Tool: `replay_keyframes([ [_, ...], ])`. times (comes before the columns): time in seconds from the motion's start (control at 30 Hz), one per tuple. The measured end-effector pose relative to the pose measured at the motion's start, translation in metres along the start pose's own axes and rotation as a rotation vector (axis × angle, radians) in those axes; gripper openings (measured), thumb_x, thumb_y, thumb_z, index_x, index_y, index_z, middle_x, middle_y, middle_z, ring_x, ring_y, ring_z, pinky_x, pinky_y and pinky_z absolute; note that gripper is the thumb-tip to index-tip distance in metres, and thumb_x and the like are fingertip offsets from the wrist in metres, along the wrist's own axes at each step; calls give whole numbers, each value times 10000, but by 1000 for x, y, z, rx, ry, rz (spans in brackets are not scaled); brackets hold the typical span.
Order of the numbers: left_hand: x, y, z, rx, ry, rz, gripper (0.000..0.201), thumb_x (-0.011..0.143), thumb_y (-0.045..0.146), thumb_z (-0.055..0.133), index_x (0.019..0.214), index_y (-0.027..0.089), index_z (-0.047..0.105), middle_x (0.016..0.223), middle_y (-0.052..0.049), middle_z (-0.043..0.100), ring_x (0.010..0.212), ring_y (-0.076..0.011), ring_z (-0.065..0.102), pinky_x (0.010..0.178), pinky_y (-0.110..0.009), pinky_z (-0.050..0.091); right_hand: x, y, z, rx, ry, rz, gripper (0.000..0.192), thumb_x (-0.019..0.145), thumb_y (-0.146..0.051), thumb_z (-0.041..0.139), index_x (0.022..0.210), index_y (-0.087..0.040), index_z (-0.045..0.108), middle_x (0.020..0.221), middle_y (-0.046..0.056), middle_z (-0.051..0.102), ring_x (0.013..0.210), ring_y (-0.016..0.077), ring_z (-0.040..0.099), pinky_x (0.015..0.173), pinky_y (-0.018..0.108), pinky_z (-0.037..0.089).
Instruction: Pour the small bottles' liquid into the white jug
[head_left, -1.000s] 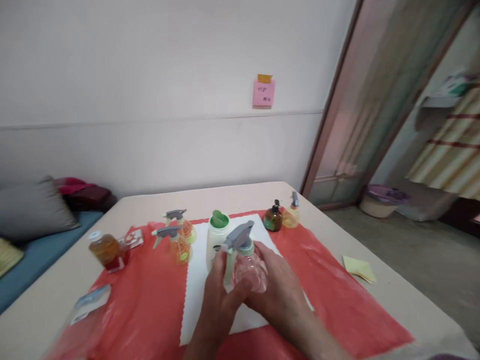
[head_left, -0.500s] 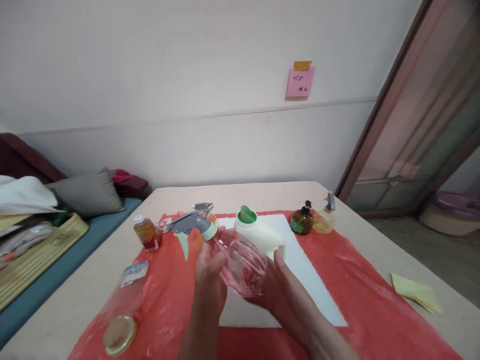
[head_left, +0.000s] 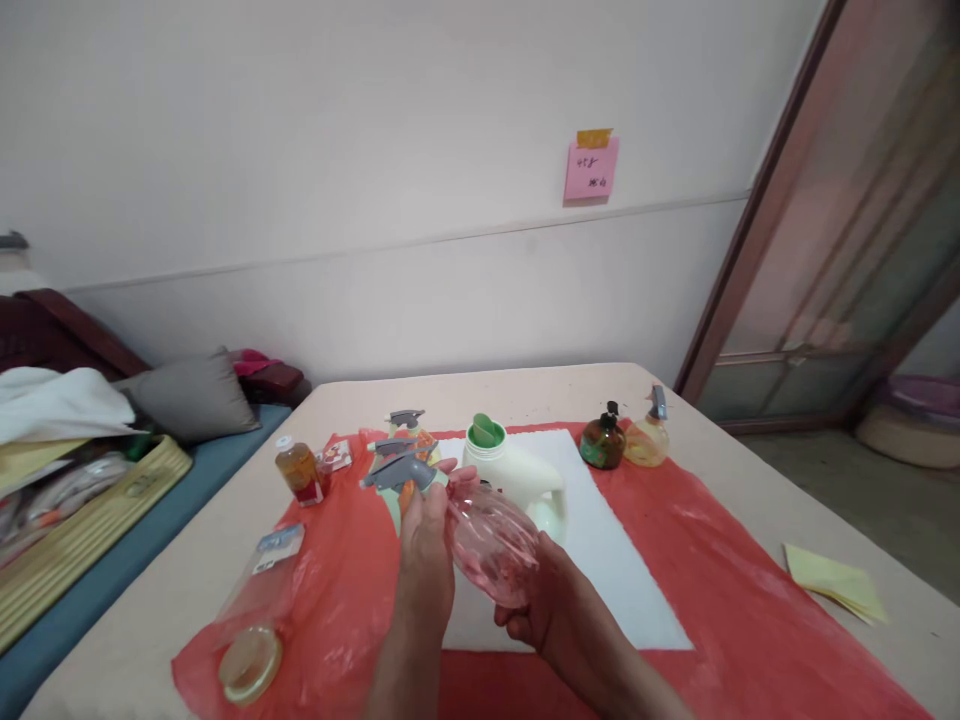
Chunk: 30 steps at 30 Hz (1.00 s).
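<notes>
Since half a second ago the pink spray bottle has dropped lower and tipped further, its grey trigger head now pointing left and sitting closer to the table. Left hand grasps the bottle at the neck end, fingers wrapped just below the head; right hand cups the rounded base from beneath, so the bottle is clasped between both, held tilted above the white mat and clear of it. The bottle looks transparent; whether it holds liquid cannot be told. Directly behind it stands a white jug with an open green cap, partly hidden by the held bottle. Behind the left hand, two more spray bottles with grey heads and orange-yellow bodies stand close together, partly covered by the trigger head. Further left on the red sheet stands a small bottle of amber liquid with a white cap, and near the front left corner lies a clear bag with a round lid inside it. At the far right of the sheet a dark pump bottle and a yellowish spray bottle stand side by side, touching or nearly so. Yellow paper lies on the bare table, well apart from the sheet's things.
</notes>
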<state>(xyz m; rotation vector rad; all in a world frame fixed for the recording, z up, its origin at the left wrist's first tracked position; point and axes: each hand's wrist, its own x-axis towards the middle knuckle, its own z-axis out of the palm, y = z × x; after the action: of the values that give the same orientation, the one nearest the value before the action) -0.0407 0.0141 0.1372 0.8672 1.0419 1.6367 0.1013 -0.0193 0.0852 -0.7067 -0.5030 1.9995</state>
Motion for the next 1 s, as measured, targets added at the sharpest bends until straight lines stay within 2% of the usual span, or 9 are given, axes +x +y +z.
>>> replay_keyframes([
  [0.2,3,3,-4,23,-13,-21,405,878,552,673,884,163,785,1110,-123,788,1067,-284,732,956,-384,543,3,3,-2,-101,10,-58,664,798,-615,755,1322,-229,623,1041,75,772,635,143,707,587,243,549],
  [0.3,5,1,-5,-54,8,-15,354,858,517,711,847,170,777,1076,-107,795,1007,-268,746,914,-368,557,0,4,2,-144,-6,-121,663,780,-526,806,1347,-265,581,1212,79,729,813,172,720,707,297,570],
  [0.5,6,2,-4,-124,90,5,326,831,492,745,803,168,763,946,-90,796,912,-248,757,852,-350,578,-7,24,9,-336,82,-564,810,611,-331,965,1286,-349,517,1355,54,647,1156,266,652,978,419,510],
  [0.57,6,3,-6,-149,99,22,324,836,493,743,811,171,766,929,-87,794,895,-253,760,849,-370,590,-7,27,11,-316,80,-617,882,599,-370,974,1339,-378,493,1438,59,605,1254,288,612,1038,440,487],
  [0.67,8,3,-11,-184,86,71,286,831,463,758,815,178,772,923,-79,793,900,-253,762,852,-372,597,-5,18,11,-167,36,-393,776,717,-583,865,1374,-367,512,1444,75,614,1174,266,671,931,416,556],
  [0.77,7,1,-13,-146,15,85,278,839,450,755,819,174,782,953,-88,795,929,-256,759,863,-366,596,-2,3,7,-51,-33,6,716,847,-794,593,1315,-254,612,1164,101,733,848,205,756,673,302,584],
  [0.83,6,0,-13,-106,-33,87,279,842,447,753,829,170,789,977,-93,796,953,-252,753,895,-363,587,-2,-2,6,-18,-94,152,784,835,-848,539,1282,-214,647,1026,88,748,707,186,759,552,235,536],
  [0.9,5,-1,-12,-104,-54,89,276,840,445,758,839,171,793,994,-93,796,976,-243,748,935,-360,573,-4,-4,6,-16,-115,160,762,834,-826,574,1290,-221,649,1010,75,753,659,167,754,519,200,502],
  [1.0,7,-1,-11,-135,-23,97,266,847,435,757,839,171,791,1004,-87,797,990,-230,746,959,-346,561,-5,-2,9,-59,-102,19,612,845,-649,722,1310,-263,623,1209,82,729,810,161,754,655,235,552],
])
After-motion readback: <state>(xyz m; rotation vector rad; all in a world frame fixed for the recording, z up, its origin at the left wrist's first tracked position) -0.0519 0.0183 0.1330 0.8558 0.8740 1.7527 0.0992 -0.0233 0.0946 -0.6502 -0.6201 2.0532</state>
